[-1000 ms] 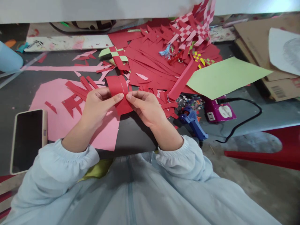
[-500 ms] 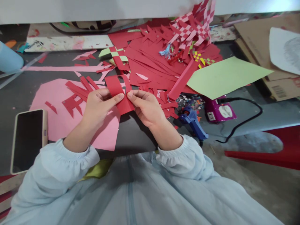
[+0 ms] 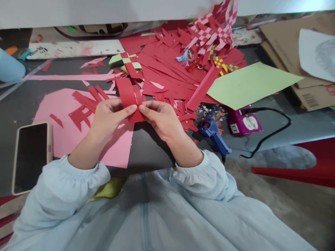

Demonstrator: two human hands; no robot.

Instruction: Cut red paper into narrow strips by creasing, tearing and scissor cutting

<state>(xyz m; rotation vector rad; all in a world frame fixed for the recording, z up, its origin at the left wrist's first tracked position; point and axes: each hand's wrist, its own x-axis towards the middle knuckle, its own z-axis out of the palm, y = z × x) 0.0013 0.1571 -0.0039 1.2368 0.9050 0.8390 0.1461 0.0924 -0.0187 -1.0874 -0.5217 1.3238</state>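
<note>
A red paper piece (image 3: 126,91), slit lengthwise into bands at its upper part, is pinched between both hands above the table. My left hand (image 3: 110,115) grips its left side with the thumb on top and the fingers curled beneath. On the right side, my right hand (image 3: 159,115) pinches the narrower band between thumb and forefinger. The two thumb tips almost meet. Below the left hand lies a pink paper sheet (image 3: 65,136) with red strips and a cut red fish-like shape (image 3: 78,116) on it.
Red paper sheets (image 3: 162,69) and woven checkered pieces (image 3: 204,35) pile up at the back. A green sheet (image 3: 251,85), a blue glue gun (image 3: 214,136) and a purple box (image 3: 244,122) with a black cable are at right. A phone (image 3: 31,157) lies at left.
The red paper has tilted in my hands: its upper bands now arch upward and lie closer together, and less of its lower part shows. My right hand has shifted slightly left.
</note>
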